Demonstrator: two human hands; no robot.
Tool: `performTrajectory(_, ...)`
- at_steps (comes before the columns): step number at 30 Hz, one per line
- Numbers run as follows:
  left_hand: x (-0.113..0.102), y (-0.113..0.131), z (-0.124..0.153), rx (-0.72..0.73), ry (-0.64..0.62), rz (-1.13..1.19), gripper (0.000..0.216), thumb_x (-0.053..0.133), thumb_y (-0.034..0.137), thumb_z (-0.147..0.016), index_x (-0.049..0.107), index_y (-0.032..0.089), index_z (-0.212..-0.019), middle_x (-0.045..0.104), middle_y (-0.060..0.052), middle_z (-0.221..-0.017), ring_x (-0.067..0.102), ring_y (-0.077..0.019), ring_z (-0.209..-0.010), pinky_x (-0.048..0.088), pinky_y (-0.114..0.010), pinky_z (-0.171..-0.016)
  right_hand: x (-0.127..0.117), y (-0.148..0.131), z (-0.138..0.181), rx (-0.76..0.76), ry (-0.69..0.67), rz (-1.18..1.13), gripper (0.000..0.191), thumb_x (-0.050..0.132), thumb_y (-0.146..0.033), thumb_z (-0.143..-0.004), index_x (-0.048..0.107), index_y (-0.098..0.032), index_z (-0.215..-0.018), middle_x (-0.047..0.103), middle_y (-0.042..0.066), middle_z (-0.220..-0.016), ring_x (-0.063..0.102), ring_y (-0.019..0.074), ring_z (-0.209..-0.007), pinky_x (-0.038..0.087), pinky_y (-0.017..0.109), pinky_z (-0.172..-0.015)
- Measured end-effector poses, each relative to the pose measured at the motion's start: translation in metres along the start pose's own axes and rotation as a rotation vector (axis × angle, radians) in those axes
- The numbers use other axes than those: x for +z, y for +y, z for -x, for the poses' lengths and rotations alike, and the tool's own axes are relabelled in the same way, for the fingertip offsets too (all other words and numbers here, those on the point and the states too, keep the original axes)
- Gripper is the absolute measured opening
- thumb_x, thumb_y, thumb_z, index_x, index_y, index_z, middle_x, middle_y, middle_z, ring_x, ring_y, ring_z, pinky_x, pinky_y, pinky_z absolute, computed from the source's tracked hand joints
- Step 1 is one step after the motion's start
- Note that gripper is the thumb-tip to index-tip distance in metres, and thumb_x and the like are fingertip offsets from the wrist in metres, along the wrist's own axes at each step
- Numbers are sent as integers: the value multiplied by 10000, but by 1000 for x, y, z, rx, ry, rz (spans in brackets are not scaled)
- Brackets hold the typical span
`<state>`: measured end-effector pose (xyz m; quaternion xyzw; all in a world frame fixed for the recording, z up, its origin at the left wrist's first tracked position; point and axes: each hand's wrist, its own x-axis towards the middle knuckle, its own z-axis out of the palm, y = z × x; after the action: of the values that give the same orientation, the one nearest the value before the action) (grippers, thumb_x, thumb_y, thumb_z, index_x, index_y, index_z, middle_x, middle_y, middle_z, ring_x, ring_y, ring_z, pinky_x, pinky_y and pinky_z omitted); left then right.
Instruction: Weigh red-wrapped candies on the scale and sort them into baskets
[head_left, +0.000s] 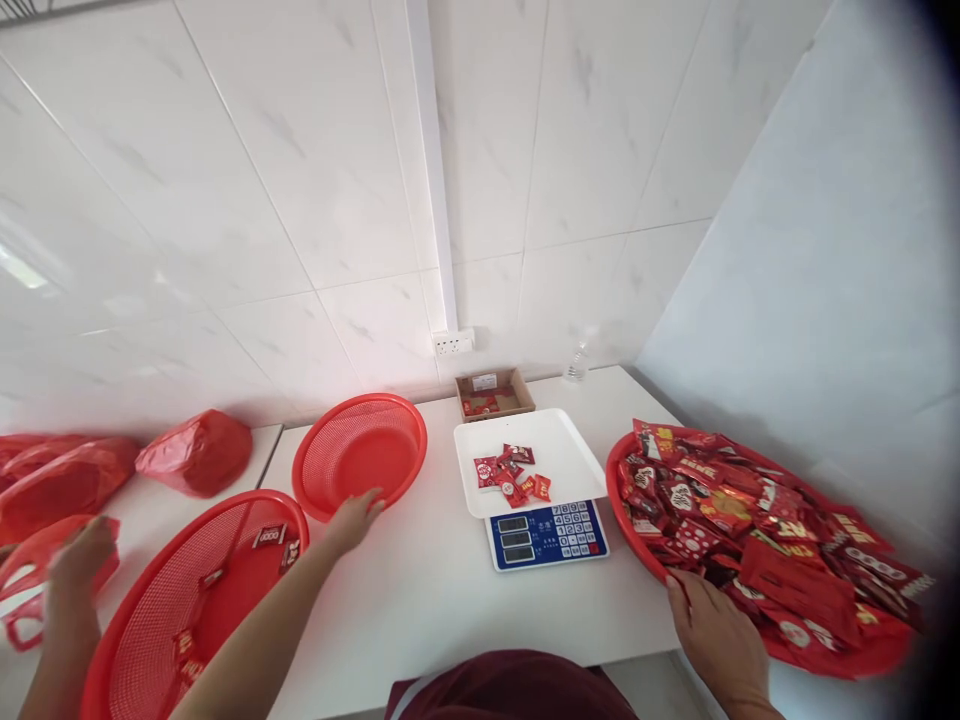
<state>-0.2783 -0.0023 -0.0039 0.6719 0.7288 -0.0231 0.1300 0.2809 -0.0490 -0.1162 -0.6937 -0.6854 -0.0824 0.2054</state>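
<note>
My left hand (355,522) reaches out to the round red plastic basket (309,462), its fingers closed over the near rim. That basket tilts toward me, with no sweets visible inside. On the right, my right hand (716,635) grips the near rim of a large red basket (626,520) heaped with wrapped sweets (705,500). Between my hands stands a digital scale (551,535) with a blue keypad. Several red-wrapped sweets (510,478) lie on its white tray (566,450).
A big red basket (131,610) with a few sweets stands left. Beside it, another person's hand (75,565) handles a red bag (37,565). Filled red bags (196,452) line the wall. Behind the scale are a cardboard box (517,400) and a clear plastic bottle (577,365).
</note>
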Motion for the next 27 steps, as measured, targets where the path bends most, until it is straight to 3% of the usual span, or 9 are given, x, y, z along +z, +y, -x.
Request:
performTrajectory(5,34,66,2,102,-17,81,576,257,484,-901,374,143,-1350,567,-140,-1245,536,-257,-1129,425,-382,-909,-1,-1,0,4,-7,-11,377,322,-364,-854,623,-148,-922,675,122,-914,620,236,-809,457,351,-663)
performTrajectory(12,54,169,-21,439,112,170,650,328,558,-862,241,226,-1414,223,-112,-1498,148,-254,-1383,210,-459,-1091,-3,-3,-1,43,-49,10,384,311,-370,-864,624,-156,-919,685,106,-912,630,230,-801,454,344,-651)
performTrajectory(17,56,242,-65,381,68,142,883,415,709,-725,128,282,-1443,94,-104,-1527,61,-345,-1383,104,-566,-1075,-4,-4,0,39,-48,-10,401,303,-378,-873,628,-151,-926,684,109,-917,630,226,-832,461,338,-687)
performTrajectory(22,58,270,-96,435,17,8,855,448,746,-663,262,354,-1399,195,-80,-1506,116,-404,-1348,55,-656,-1010,-5,-3,0,33,-47,-12,400,317,-392,-877,630,-150,-939,686,103,-907,634,218,-813,463,332,-684)
performTrajectory(27,56,268,-111,482,114,53,563,416,638,-773,509,320,-1229,452,-85,-1303,386,-306,-1179,281,-508,-970,-4,-1,1,13,-32,-26,424,306,-422,-885,635,-157,-927,692,105,-898,636,206,-809,462,314,-699)
